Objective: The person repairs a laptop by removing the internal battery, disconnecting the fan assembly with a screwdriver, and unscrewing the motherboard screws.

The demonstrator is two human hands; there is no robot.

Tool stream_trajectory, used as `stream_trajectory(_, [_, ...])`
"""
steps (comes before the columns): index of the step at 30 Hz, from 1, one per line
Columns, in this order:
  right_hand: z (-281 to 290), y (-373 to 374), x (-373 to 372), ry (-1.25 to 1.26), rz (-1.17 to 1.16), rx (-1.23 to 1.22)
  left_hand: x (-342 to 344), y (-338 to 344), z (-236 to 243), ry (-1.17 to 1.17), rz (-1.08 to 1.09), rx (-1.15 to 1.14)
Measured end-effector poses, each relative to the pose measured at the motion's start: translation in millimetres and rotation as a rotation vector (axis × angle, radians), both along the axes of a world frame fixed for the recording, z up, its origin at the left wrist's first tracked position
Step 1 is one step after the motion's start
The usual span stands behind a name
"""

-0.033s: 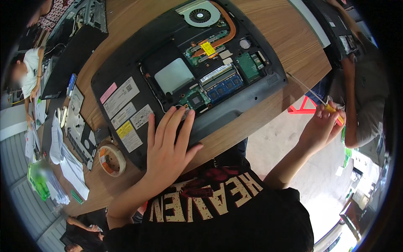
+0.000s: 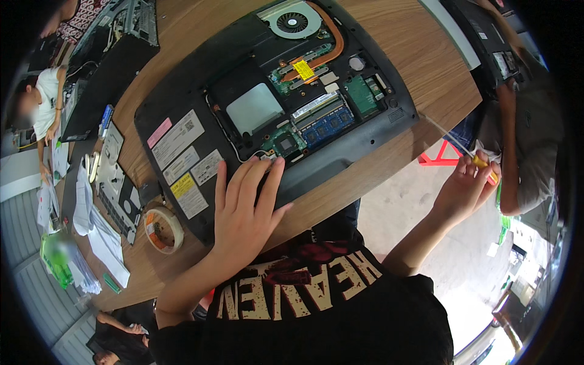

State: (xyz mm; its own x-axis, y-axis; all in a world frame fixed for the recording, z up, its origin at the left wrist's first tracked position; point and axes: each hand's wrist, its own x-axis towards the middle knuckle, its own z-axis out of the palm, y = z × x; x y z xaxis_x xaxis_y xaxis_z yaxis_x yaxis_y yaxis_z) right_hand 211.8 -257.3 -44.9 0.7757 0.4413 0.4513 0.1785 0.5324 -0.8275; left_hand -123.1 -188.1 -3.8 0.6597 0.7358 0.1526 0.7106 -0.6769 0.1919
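A black laptop lies upside down on the wooden table with its bottom cover off. Its fan, copper heat pipe, memory modules and an empty drive bay are exposed. My left hand rests flat on the laptop's near edge, fingers spread, fingertips next to the circuit board. My right hand is off the table's right edge and grips a screwdriver by its yellow-orange handle. The thin shaft points up and left toward the laptop's right corner without touching it.
A roll of tape sits left of my left hand, beside a removed panel and papers. Another dark laptop lies at the top left. A person sits at the left, another at the right.
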Motion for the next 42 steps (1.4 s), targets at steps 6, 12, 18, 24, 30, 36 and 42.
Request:
stream_trajectory(6, [-4,-21,4,0.195,0.060,0.002,2,6,2,-0.037,-0.042,0.124])
stream_trajectory(12, [-13,-19,-4,0.311,0.190,0.076,-6,16,1,-0.134,-0.094,0.115])
stream_trajectory(18, [-8,0,-20,0.341,0.290,-0.030,5,4,-6,-0.197,-0.032,0.043])
stream_trajectory(24, [-5,19,-42,0.424,0.735,0.046,-17,-12,9,-0.359,0.076,-0.163])
stream_trajectory(30, [-2,20,-24,0.674,0.820,0.147,-84,-12,18,-0.533,0.072,0.031])
stream_trajectory(36, [0,39,-18,0.666,0.831,0.102,-166,-31,32,-0.380,0.724,0.147])
stream_trajectory(42, [10,65,-17,0.590,0.842,0.085,-189,-38,8,-0.452,0.816,0.106])
